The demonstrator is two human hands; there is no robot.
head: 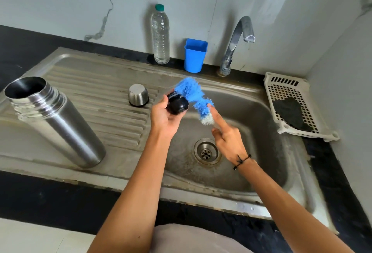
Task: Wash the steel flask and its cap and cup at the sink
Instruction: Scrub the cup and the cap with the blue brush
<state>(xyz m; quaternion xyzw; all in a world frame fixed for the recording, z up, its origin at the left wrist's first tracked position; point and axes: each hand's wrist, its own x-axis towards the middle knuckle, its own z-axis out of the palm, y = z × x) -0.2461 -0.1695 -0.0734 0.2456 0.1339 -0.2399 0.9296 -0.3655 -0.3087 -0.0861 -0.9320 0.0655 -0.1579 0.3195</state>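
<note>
My left hand (161, 114) grips the black cap (177, 106); my right hand (228, 140) holds the blue brush (194, 96) against it; flask (54, 120) stands at nine o'clock

A single head-worn wide-angle view looks steeply down and forward, close over the sink (249, 115).

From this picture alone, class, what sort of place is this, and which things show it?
Most likely a home kitchen's washing-up corner: a steel sink with ribbed drainboard, a curved tap against marble-look wall, and a dark stone counter.
</note>
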